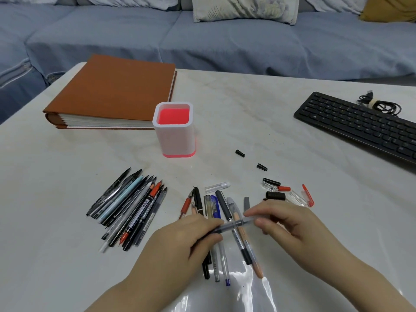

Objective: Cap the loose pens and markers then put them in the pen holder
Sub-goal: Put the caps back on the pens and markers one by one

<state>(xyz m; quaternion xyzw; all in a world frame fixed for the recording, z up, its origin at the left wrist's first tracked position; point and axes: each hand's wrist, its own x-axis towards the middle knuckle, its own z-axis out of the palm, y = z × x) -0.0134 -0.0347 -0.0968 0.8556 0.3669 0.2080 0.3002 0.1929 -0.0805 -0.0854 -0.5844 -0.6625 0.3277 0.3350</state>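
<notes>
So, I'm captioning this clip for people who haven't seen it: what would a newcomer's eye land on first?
The two hands low in the middle: left hand and right hand hold a grey pen between them over scattered pens. Behind them stands the white pen holder with its bright pink inside, apparently empty. A fanned pile of pens lies at left, loose caps at right.
</notes>
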